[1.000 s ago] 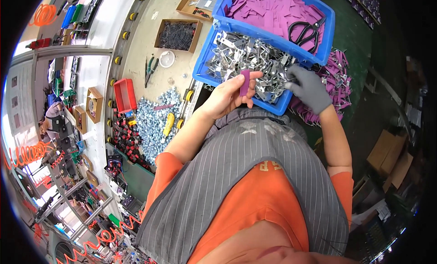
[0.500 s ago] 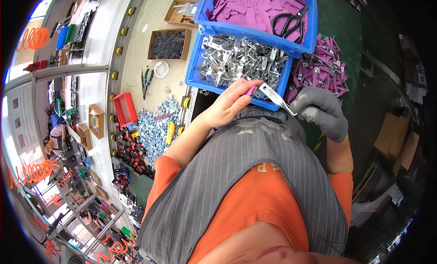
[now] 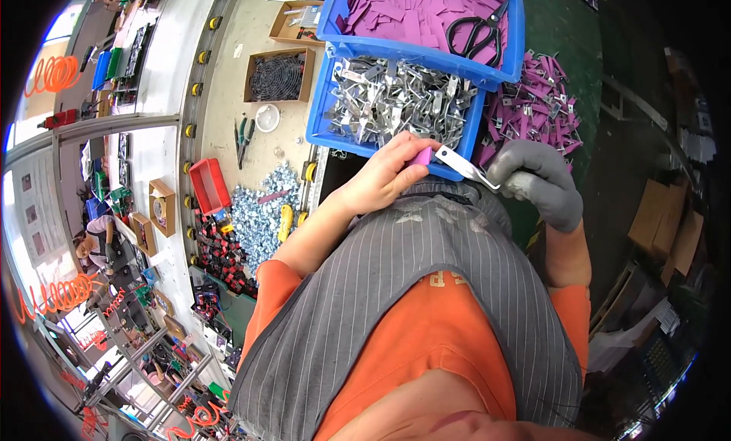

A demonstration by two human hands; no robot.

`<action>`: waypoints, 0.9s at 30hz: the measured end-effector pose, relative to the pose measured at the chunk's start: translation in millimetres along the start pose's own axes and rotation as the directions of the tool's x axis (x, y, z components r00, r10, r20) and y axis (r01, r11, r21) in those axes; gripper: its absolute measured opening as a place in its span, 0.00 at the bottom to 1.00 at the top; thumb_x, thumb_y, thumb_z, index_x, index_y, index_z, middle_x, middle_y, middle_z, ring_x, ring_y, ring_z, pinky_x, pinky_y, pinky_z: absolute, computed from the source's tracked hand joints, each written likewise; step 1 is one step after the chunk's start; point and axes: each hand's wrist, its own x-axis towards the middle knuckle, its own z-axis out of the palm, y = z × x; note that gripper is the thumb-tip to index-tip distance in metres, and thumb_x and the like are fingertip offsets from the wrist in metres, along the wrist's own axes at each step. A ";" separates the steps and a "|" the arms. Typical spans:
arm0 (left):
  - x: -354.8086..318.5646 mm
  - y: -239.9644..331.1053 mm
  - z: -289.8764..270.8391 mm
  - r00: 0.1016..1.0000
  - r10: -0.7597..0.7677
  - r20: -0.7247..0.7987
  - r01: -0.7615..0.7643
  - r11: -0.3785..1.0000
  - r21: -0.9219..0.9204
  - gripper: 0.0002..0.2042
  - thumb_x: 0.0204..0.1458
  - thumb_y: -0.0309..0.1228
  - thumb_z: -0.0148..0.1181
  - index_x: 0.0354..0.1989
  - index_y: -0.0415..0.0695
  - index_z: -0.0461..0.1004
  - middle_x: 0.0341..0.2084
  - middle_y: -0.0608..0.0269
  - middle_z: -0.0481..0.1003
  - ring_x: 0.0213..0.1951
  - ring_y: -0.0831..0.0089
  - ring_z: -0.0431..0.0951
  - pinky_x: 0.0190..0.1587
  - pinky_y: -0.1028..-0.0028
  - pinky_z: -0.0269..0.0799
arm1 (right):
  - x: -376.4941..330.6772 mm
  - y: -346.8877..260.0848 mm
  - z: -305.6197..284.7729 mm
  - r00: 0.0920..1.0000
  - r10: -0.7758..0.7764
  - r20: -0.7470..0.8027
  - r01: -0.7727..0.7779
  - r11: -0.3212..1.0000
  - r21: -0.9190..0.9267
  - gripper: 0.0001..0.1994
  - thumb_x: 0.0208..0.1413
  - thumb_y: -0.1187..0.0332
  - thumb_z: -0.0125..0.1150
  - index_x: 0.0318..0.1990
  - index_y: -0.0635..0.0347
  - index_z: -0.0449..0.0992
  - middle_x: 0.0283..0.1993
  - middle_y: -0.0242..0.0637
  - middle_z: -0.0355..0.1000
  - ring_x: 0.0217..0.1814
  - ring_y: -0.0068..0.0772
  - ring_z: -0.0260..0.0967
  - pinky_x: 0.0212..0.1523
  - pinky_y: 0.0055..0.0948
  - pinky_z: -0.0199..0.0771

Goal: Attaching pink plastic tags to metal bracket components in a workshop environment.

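Between the thumb and fingers of my bare left hand (image 3: 386, 175) is a small purple sleeve (image 3: 422, 157), pinched at its edge. My right hand (image 3: 539, 184), in a grey glove, is closed on the bent end of a silver metal bracket (image 3: 459, 164). The bracket's flat end, with a hole in it, points left and lies right beside the sleeve; whether they touch I cannot tell. Just beyond my hands a blue bin (image 3: 318, 110) holds many loose metal brackets (image 3: 400, 98).
Farther off, another blue bin (image 3: 411, 51) holds flat purple pieces (image 3: 403, 15) and black-handled scissors (image 3: 478, 39). Purple-covered brackets (image 3: 533, 110) are heaped at right. On the left bench lie pliers (image 3: 243, 140), a red tray (image 3: 209, 185), small metal parts (image 3: 259, 220) and a yellow cutter (image 3: 285, 222).
More of the purple sleeve now shows at my left fingertips. The bracket in my right hand has tilted and shifted slightly. The whole view has moved a little.
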 end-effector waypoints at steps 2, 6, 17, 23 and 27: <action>1.2 0.0 0.1 1.000 -0.011 0.006 0.011 1.000 -0.001 0.17 0.56 0.29 0.52 0.53 0.37 0.66 0.34 0.56 0.65 0.39 0.62 0.67 0.45 0.70 0.63 | -1.5 -0.9 -0.7 0.999 0.021 -0.038 -0.017 0.995 0.099 0.10 0.42 0.76 0.50 0.32 0.69 0.75 0.31 0.39 0.72 0.33 0.29 0.70 0.36 0.26 0.69; 3.5 -2.6 3.7 1.000 0.013 -0.003 -0.013 1.000 0.004 0.17 0.56 0.29 0.53 0.53 0.37 0.66 0.33 0.58 0.64 0.37 0.64 0.65 0.44 0.71 0.62 | 0.5 -0.3 -1.4 0.999 0.052 -0.015 -0.050 0.993 0.110 0.11 0.43 0.76 0.48 0.33 0.69 0.75 0.32 0.39 0.71 0.33 0.27 0.69 0.35 0.26 0.68; 11.4 -0.4 3.9 1.000 -0.007 0.002 0.007 1.000 0.022 0.18 0.55 0.29 0.54 0.53 0.37 0.65 0.32 0.59 0.63 0.35 0.67 0.64 0.42 0.73 0.61 | -1.2 4.8 -7.8 0.999 0.035 -0.029 -0.031 0.993 0.114 0.11 0.44 0.77 0.47 0.34 0.69 0.75 0.33 0.39 0.71 0.33 0.27 0.69 0.35 0.26 0.68; 14.4 -1.1 6.2 0.999 0.009 0.033 -0.010 0.999 0.033 0.18 0.55 0.29 0.54 0.53 0.36 0.65 0.32 0.58 0.64 0.36 0.64 0.66 0.42 0.70 0.62 | -2.9 6.9 -11.9 0.998 0.068 0.006 -0.068 0.995 0.074 0.11 0.43 0.78 0.47 0.34 0.69 0.74 0.32 0.39 0.72 0.34 0.26 0.69 0.35 0.25 0.68; 16.8 1.1 5.6 0.999 -0.020 0.030 0.019 0.999 0.034 0.18 0.54 0.29 0.54 0.53 0.36 0.65 0.32 0.57 0.64 0.35 0.63 0.66 0.41 0.70 0.63 | -5.8 1.4 -13.2 0.997 0.069 -0.046 -0.061 0.986 0.158 0.11 0.42 0.77 0.48 0.34 0.69 0.75 0.31 0.39 0.72 0.34 0.26 0.69 0.35 0.25 0.68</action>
